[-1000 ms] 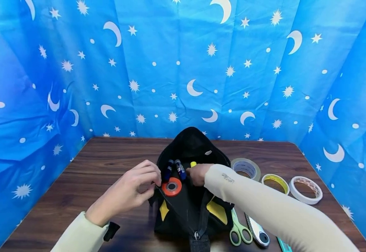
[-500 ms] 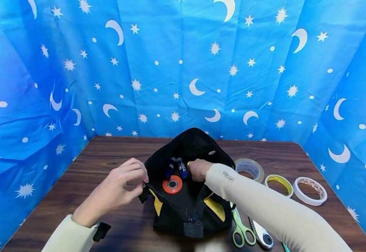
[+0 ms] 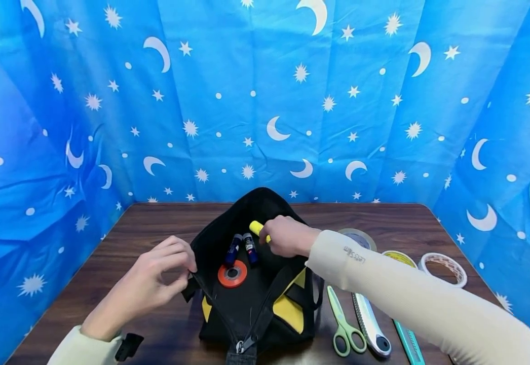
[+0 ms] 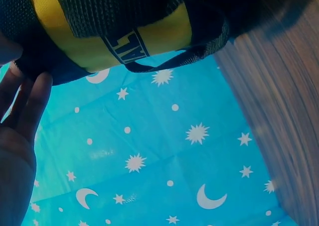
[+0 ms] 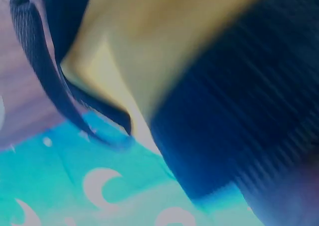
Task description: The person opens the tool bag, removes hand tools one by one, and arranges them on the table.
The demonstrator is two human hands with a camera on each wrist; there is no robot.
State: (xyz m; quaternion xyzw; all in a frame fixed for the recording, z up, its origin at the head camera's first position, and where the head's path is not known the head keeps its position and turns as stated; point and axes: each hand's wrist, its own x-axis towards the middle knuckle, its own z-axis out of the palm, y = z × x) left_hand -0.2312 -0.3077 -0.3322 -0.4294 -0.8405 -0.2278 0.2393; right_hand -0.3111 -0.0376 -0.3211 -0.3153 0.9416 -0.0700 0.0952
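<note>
A black tool bag [image 3: 288, 312] with yellow patches lies unzipped on the table. My left hand [image 3: 157, 271] pinches the left edge of its opening between thumb and fingers. Over the opening's right side, my right hand [image 3: 288, 235] grips a thick yellow stick [image 3: 256, 227], one end poking out past the fingers. Inside the bag are two dark blue glue sticks [image 3: 233, 250] and an orange-red tape roll [image 3: 232, 275]. The left wrist view shows my left fingers [image 4: 37, 101] at the bag's yellow and black side. In the right wrist view the bag is blurred and the stick is hidden.
Right of the bag lie green-handled scissors [image 3: 348, 332], a silver utility knife [image 3: 371, 324] and a teal cutter [image 3: 409, 342]. Behind my right sleeve stand tape rolls: a brown one [image 3: 361, 236], a yellow one [image 3: 399, 257] and a white one [image 3: 445, 262]. A blue curtain surrounds the table.
My right hand has risen from within the bag, showing more of the yellow stick. My left hand has drawn the bag's edge leftward, and the bag has shifted left, away from the scissors.
</note>
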